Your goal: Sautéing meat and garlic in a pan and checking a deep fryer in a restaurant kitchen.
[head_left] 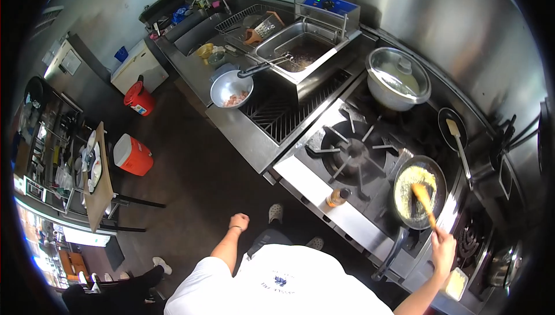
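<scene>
My right hand [443, 245] grips the handle of a wooden spatula [421, 193]. Its blade rests in yellow, wet-looking food [404, 181] spread across a dark frying pan [442, 187] on the gas range. The pan's black handle [390, 254] juts out over the range's front edge. Below my right forearm, a white tub [455, 284] holds pale yellow food. My left hand [239, 222] hangs at my side above the floor, fingers curled into a fist, with nothing visible in it. A small brown bottle with a dark cap [338, 197] stands on the steel front ledge.
A pot with a glass lid [399, 78] sits at the back of the range beside an open burner [353, 152]. Further left are a deep fryer [316, 70] and a metal bowl [221, 87] of meat pieces. Another person's leg [138, 281] shows at lower left.
</scene>
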Motion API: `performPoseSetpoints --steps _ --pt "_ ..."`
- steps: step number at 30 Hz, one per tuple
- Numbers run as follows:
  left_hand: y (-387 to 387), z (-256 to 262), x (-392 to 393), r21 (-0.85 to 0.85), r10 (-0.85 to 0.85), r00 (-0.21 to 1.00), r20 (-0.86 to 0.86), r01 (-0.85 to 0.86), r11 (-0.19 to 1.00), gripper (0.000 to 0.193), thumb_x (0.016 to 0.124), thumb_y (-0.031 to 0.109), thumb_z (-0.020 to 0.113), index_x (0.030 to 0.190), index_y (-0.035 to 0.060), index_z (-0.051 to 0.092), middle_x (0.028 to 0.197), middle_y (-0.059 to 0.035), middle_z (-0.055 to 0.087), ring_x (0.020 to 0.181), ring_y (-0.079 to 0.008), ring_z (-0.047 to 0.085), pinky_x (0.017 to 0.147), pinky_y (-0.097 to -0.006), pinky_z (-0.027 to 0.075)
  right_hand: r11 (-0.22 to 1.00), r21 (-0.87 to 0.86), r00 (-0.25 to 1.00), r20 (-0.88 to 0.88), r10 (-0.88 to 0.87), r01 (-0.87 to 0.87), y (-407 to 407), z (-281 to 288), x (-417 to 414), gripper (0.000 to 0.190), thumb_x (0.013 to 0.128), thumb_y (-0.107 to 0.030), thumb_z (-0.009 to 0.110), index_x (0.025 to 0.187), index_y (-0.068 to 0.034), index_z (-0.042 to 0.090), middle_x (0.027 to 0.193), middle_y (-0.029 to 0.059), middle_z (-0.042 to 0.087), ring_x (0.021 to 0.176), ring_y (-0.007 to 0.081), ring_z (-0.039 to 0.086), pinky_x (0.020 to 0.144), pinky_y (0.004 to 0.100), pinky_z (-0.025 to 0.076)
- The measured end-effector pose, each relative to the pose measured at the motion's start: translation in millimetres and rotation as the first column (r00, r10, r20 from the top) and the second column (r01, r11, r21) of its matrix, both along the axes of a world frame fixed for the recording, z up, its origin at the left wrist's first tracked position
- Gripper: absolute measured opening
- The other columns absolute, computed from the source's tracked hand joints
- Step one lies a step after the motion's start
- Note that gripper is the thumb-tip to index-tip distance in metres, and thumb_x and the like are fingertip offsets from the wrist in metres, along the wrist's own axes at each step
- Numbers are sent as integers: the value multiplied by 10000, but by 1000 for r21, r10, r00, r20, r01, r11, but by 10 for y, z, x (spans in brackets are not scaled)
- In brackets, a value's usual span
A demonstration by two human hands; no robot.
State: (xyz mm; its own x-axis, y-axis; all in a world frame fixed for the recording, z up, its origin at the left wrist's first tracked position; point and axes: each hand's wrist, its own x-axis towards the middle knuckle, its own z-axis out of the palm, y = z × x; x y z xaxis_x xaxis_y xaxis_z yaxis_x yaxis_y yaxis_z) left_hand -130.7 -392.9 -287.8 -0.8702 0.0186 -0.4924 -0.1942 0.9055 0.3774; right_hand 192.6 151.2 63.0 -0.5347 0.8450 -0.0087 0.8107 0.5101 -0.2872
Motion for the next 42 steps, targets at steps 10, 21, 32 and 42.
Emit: performPoseSetpoints --steps 10,21,32,42 --pt "-445 1340 -3673 685 627 705 -332 -277 674 234 940 249 567 1035 54 652 788 -33 675 598 -101 627 482 -247 487 954 -234 976 -61 -209 190 54 -225 138 319 830 -31 649 1136 61 636 1047 196 678 931 217 648 856 305 477" --pt "-2 1533 -7932 851 579 796 174 -418 318 589 933 398 533 1399 111 316 1150 -177 567 763 -285 670 627 -392 538 880 -10 843 292 -451 474 -849 112 -1030 359 897 -272 585 1178 -59 652 1115 201 649 981 323 588 898 365 437" --pt "-31 1205 -9237 952 639 766 72 -244 186 346 934 229 580 1144 -44 537 1025 -158 594 731 -298 665 616 -344 593 899 -60 901 5 -433 433 -469 -664 -399 317 871 -168 582 1130 -2 662 954 136 665 871 219 585 791 312 460" --pt "-142 1355 -8600 896 668 744 11 -304 324 263 872 81 598 1020 -136 584 940 -215 638 741 -293 684 597 -310 610 848 -138 831 -175 -529 511 -300 -968 292 405 850 -71 583 1245 16 579 851 81 645 728 120 565 644 241 466"
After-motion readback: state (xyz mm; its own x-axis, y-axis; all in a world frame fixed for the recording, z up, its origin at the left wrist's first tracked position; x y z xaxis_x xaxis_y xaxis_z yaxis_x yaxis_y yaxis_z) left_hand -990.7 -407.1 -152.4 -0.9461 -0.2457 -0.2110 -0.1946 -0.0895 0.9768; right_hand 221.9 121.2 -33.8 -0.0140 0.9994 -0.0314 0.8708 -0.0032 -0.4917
